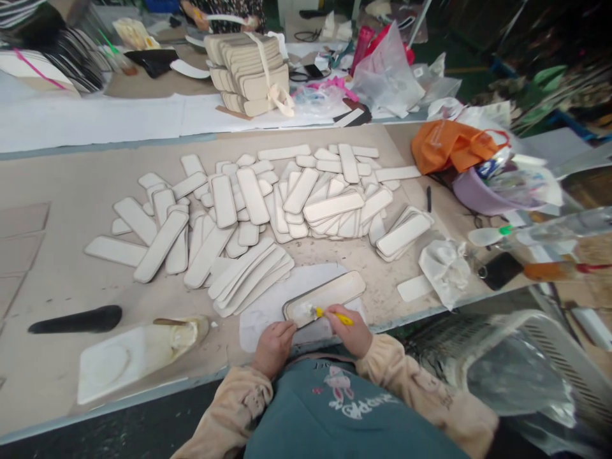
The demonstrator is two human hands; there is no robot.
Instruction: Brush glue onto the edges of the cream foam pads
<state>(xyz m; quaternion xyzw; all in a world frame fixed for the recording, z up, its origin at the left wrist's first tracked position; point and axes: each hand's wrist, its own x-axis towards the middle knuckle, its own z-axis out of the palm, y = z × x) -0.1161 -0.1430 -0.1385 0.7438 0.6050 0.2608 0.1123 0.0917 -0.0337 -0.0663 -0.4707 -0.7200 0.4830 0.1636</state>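
Observation:
A flat, rounded beige strip piece (329, 294) lies on a white sheet (268, 306) near the table's front edge. My left hand (273, 344) is closed, its fingertips pressing down on the near end of the piece. My right hand (352, 331) is closed round a small yellow-handled brush (335, 315). The brush tip rests on a whitish smear of glue at the piece's near end. Both sleeves are beige.
A large spread of similar beige strips (268, 204) covers the table's middle. A cut white glue container (138, 352) and a black strip (76, 320) lie at left. A crumpled cloth (444, 268), purple basin (482, 194) and orange bag (449, 145) stand at right. A tied bundle (251, 73) sits behind.

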